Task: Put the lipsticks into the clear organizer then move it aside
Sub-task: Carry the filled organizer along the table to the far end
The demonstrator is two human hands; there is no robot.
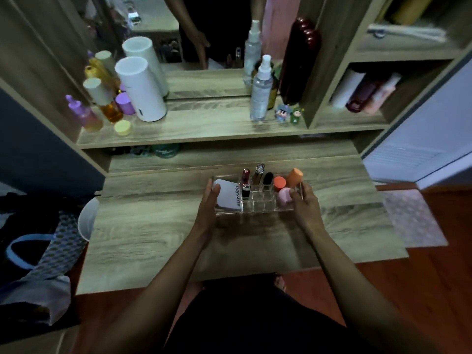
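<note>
The clear organizer rests on the wooden desk, a little right of the middle. Standing in its slots are a red lipstick, a silver-capped lipstick and a black-capped one. It also holds a white compact, an orange jar, an orange sponge and a pink sponge. My left hand grips the organizer's left end. At the right end, my right hand holds it with fingers over the rim.
A raised shelf behind the desk carries a white cylinder, purple and amber bottles, a spray bottle and small figurines, with a mirror behind. Cloth bags lie off the desk's left edge.
</note>
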